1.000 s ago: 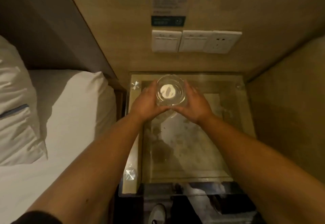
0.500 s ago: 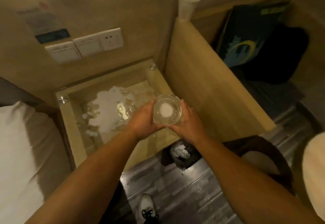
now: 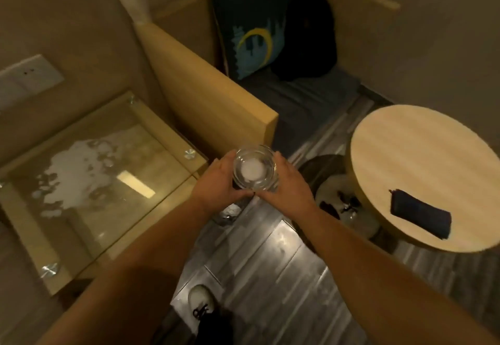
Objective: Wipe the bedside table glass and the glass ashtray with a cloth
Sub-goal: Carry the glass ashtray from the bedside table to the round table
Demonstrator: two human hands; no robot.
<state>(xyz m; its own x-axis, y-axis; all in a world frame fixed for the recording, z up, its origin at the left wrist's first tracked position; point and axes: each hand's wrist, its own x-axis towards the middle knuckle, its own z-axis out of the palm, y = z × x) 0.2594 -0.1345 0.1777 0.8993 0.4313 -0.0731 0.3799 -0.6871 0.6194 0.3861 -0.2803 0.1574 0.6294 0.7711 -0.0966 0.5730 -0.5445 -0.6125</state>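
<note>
I hold the round glass ashtray (image 3: 254, 168) in the air between both hands, past the front right corner of the bedside table and over the floor. My left hand (image 3: 216, 179) grips its left side and my right hand (image 3: 286, 182) grips its right side. Something white lies in the ashtray's middle. The bedside table glass (image 3: 89, 182) is at the left, with a pale wet-looking patch across it and a ceiling light's reflection. A dark folded cloth (image 3: 420, 213) lies on the round wooden table.
A wooden partition (image 3: 205, 95) stands between the bedside table and a bench with a dark cushion (image 3: 251, 30) and a black bag. A paper cup (image 3: 134, 2) stands on the partition's far end. The round wooden table (image 3: 422, 171) is at the right. A bin stands on the floor under my hands.
I have lifted the ashtray off the bedside table glass and carried it to the right, off the table. My view has swung right, and the round table has come into sight.
</note>
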